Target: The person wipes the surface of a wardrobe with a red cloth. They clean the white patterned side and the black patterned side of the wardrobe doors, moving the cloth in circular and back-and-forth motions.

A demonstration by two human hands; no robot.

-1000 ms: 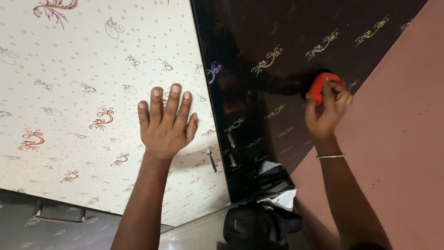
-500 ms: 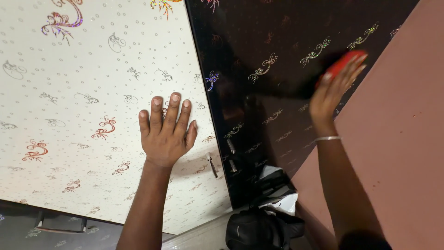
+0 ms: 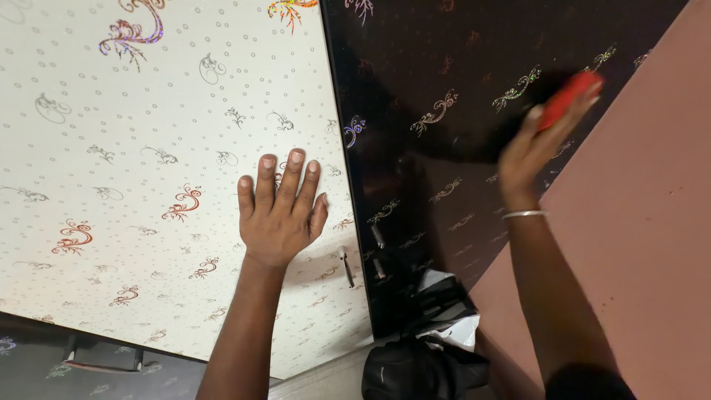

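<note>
I see 1 red pad (image 3: 566, 96) gripped in right hand (image 3: 529, 148), pressed on the dark door (image 3: 444, 67). Left hand (image 3: 280, 209) flat, fingers spread, holds nothing, on white door (image 3: 111, 111). 2 doors, 2 handles; pink wall (image 3: 637, 244) at right.

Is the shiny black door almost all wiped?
Hard to say what is already wiped: the black door shines all over and no dirt or streaks show. In hand: the right hand presses a red cloth near the door's right edge, blurred from moving, while the left hand lies flat on the white door. Possibly left: the lower part by the handles.
</note>
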